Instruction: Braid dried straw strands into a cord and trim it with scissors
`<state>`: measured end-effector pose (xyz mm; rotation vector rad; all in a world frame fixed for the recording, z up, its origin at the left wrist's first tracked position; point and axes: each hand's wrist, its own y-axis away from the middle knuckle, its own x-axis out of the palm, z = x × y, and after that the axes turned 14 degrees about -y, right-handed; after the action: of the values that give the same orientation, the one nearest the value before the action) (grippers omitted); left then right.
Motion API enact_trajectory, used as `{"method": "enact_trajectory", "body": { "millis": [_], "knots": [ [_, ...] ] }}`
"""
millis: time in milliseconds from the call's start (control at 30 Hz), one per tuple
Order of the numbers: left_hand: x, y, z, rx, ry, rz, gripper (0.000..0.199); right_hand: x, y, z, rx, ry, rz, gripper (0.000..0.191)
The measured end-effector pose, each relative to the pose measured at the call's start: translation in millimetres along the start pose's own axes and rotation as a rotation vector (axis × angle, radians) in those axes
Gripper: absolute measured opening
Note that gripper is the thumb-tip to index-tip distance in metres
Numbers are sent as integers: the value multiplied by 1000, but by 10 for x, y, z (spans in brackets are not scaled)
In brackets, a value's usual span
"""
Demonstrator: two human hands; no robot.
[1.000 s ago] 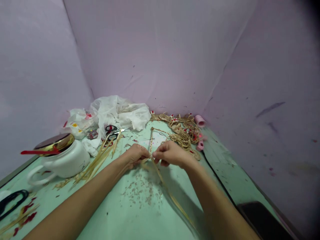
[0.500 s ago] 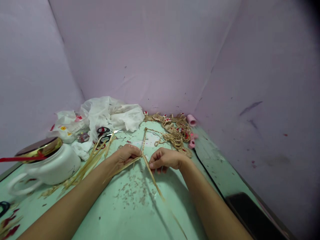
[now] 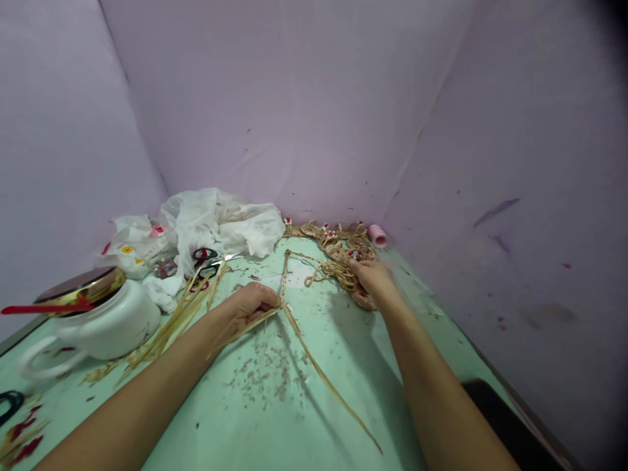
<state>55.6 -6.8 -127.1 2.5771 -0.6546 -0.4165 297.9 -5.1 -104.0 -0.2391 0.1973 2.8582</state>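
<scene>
My left hand (image 3: 258,302) is closed on the lower end of a thin straw braid (image 3: 284,278), where loose strands part. One long strand (image 3: 321,374) trails from there down to the right over the green table (image 3: 235,418). Further back, my right hand (image 3: 369,273) reaches over the right side of a pile of braided straw cord (image 3: 343,261) with red and white beads. Its fingers are partly hidden, and whether they grip any cord is unclear.
Scissors (image 3: 209,268), raffia strands (image 3: 184,311) and white plastic bags (image 3: 220,219) lie left. A white mug-shaped pot (image 3: 112,324) carries a gold-rimmed lid (image 3: 81,291). A pink spool (image 3: 377,236) stands back right, a black object (image 3: 510,418) front right.
My right hand has let go of the strand and moved back and right to the cord pile, now covering the pink tool there. My left hand has barely moved.
</scene>
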Motion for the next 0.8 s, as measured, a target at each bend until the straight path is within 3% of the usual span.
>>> {"method": "enact_trajectory", "body": {
  "millis": [67, 100, 233, 333, 500, 800],
  "knots": [
    [14, 13, -12, 7, -9, -8, 26, 137, 48, -9, -63, -12, -120, 9],
    [19, 22, -20, 8, -13, -11, 25, 244, 104, 2, -65, -69, -87, 17],
    [31, 50, -46, 8, -4, 18, 24, 723, 411, 72, 313, -307, 337, 8],
    [30, 43, -35, 23, -25, 25, 21, 911, 552, 69, 406, -319, 493, 13],
    [20, -9, 14, 56, -89, 25, 13, 945, 576, 19, 437, -301, 482, 17],
    [9, 12, 4, 111, -203, 11, 12, 1006, 541, -81, 239, -52, 360, 19]
  ]
}}
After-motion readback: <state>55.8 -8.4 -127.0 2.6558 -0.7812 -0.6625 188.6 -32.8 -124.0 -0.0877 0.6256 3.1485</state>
